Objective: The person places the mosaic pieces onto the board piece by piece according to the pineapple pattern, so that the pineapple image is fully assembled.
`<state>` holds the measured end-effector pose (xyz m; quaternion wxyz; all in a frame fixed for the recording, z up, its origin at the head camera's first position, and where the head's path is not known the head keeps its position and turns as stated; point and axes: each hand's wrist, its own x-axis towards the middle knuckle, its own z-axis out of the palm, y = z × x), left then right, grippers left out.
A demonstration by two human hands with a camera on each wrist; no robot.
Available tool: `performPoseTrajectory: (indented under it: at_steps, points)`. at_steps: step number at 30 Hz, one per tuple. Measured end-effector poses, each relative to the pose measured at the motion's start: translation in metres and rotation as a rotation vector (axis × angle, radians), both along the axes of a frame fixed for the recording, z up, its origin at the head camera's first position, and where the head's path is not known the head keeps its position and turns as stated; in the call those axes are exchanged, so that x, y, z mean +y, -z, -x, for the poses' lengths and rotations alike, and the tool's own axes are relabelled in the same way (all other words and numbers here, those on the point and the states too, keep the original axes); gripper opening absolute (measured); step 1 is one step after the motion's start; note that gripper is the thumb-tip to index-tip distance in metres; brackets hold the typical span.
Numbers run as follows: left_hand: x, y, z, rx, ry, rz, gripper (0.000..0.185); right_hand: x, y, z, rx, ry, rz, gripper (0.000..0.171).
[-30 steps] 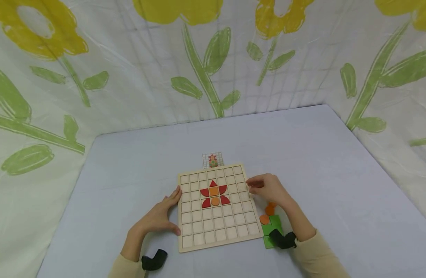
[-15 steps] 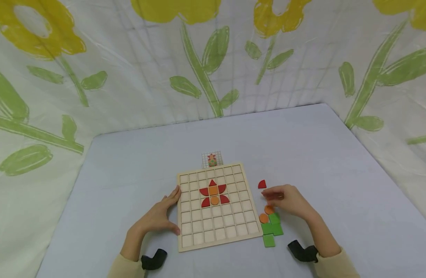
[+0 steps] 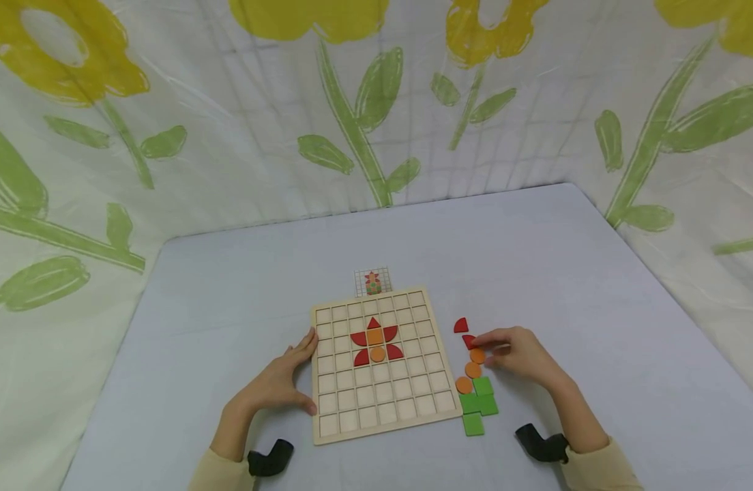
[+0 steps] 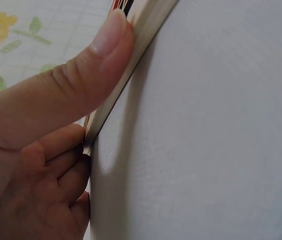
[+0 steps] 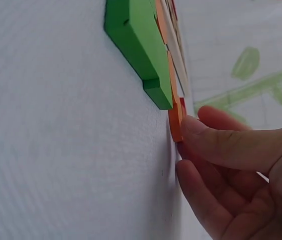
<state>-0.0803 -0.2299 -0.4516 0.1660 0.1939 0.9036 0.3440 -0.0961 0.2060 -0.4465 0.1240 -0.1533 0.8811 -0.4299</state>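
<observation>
bracing the board, fingering loose pieces beside it

nearest, green squares (image 3: 478,405) lying flat on the tabletop (image 3: 567,273) just right of the wooden grid board (image 3: 382,365), stacked close as a ready supply. left hand (image 3: 282,380) pressed along the board's left edge, thumb on the rim and fingers tucked under, apparently steadying it; grip curled round that edge. right hand (image 3: 519,354) palm-down beside the row of orange discs (image 3: 473,370), thumb and fingertips closing on an orange disc (image 3: 477,356), a red piece (image 3: 468,340) touching just beyond. farther, a second red quarter piece (image 3: 462,325), the red-and-orange flower (image 3: 375,339) seated in the board's cells, then the pattern card (image 3: 372,281) at the far edge.
</observation>
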Motion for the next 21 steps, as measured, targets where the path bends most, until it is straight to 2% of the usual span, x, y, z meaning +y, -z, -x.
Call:
performPoseTrajectory:
  at_steps: [7, 21]
  points:
    - [0.0002, -0.0004, -0.0003, -0.001, 0.000, -0.002, 0.125, -0.0044, -0.0024, -0.0040, -0.008, 0.005, -0.039, 0.027]
    - [-0.0007, 0.0027, 0.0005, -0.002, -0.004, 0.002, 0.124, -0.0065, -0.0012, -0.0046, 0.045, -0.030, -0.090, 0.023]
